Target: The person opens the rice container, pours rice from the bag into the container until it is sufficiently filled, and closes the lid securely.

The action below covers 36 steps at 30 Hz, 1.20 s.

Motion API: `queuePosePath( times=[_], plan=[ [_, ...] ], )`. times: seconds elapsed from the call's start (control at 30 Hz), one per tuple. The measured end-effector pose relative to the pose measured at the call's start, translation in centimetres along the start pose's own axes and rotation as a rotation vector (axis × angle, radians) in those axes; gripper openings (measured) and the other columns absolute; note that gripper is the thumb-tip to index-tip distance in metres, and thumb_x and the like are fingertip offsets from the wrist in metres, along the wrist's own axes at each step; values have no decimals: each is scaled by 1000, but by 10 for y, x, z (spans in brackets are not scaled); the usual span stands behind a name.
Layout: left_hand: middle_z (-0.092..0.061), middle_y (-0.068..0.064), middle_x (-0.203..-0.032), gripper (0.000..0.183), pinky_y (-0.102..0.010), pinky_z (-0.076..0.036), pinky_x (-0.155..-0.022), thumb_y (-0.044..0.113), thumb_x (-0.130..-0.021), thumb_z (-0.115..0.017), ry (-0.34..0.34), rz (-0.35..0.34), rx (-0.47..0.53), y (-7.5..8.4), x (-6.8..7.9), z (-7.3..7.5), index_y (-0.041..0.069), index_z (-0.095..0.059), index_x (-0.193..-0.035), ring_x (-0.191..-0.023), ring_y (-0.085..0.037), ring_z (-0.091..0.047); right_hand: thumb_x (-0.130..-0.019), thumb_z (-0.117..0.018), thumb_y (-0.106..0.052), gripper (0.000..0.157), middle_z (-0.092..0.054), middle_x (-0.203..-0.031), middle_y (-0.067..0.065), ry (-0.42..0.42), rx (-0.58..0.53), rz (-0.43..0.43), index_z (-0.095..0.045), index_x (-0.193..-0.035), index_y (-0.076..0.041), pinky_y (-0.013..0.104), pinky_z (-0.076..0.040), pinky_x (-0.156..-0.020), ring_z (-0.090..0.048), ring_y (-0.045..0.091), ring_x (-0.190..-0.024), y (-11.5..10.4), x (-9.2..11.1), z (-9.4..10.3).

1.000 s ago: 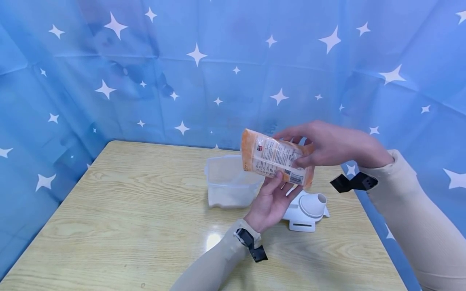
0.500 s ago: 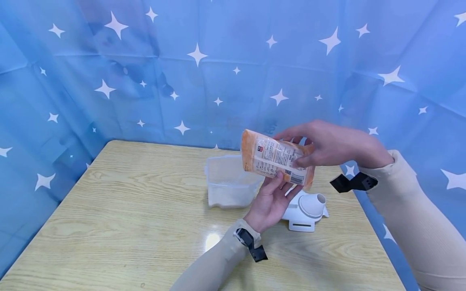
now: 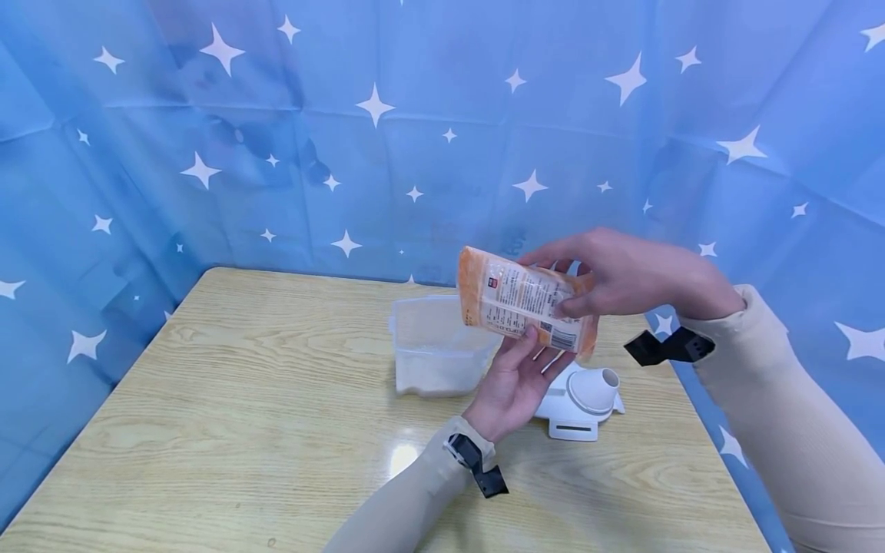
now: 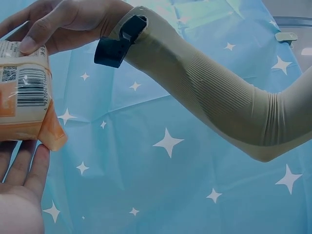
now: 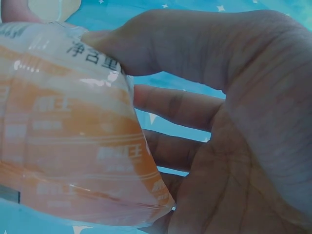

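Tilted in the air, an orange and white plastic food packet [image 3: 508, 296] faces the head camera with its printed, barcoded side. My left hand [image 3: 508, 392] holds it from below, thumb on the front and the other fingers behind. From above, my right hand [image 3: 622, 273] grips the right end, its thumb pressing the front. The right wrist view shows the packet [image 5: 73, 131] bulging, between the thumb and fingers of the right hand [image 5: 234, 92]. A clear plastic container [image 3: 442, 374] stands on the table behind the packet, which overlaps its right part in the head view.
A white plastic lid-like piece with a round spout [image 3: 588, 395] lies on the wooden table [image 3: 276, 415], right of the container and partly behind the left hand. Blue star-patterned curtains [image 3: 442, 177] rise along the table's back and sides.
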<state>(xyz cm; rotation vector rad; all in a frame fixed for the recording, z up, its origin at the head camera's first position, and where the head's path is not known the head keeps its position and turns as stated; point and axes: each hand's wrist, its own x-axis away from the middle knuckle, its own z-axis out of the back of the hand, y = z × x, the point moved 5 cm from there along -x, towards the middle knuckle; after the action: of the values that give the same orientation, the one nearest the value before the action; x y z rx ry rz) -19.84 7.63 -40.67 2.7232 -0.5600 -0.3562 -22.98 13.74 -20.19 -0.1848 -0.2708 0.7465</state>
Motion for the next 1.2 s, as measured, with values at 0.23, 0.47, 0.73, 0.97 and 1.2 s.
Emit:
queuePosePath(
  times=[0.23,0.47,0.73,0.97,1.2],
  plan=[
    [-54,0,-148,49,-41,-40,-123,32,-106,-58,-12,-3,0,-1,0,0,27,-42,-152,-138,-18,-54,-86,-79,-10,66,-70,-126,-6,3,4,5,-57,-146,-26,32,-56,-79,-67,12,-103,-1,0,0],
    [-53,0,-150,49,-42,-39,-124,31,-106,-58,-20,-8,3,-1,-1,0,26,-42,-152,-139,-18,-53,-87,-78,-10,65,-70,-127,-6,-1,9,6,-57,-146,-25,33,-55,-80,-67,12,-103,-1,0,-1],
    [-52,-1,-151,49,-42,-39,-124,30,-106,-57,-14,-6,5,-1,-1,0,27,-41,-152,-140,-19,-52,-87,-78,-9,66,-70,-129,-4,-2,16,9,-56,-148,-24,33,-55,-81,-66,11,-102,-1,-1,-1],
    [-52,0,-150,49,-42,-39,-124,32,-105,-58,-24,-11,3,0,-2,0,25,-42,-152,-140,-19,-52,-87,-78,-8,66,-70,-127,-5,7,16,13,-56,-147,-23,34,-55,-82,-66,11,-101,-2,-3,-1],
    [-54,1,-148,51,-42,-38,-124,34,-104,-61,-34,-21,5,0,-3,0,25,-44,-150,-139,-18,-53,-87,-78,-8,64,-70,-130,-2,13,21,22,-57,-147,-21,37,-55,-86,-67,15,-107,-4,-3,-1]
  ],
)
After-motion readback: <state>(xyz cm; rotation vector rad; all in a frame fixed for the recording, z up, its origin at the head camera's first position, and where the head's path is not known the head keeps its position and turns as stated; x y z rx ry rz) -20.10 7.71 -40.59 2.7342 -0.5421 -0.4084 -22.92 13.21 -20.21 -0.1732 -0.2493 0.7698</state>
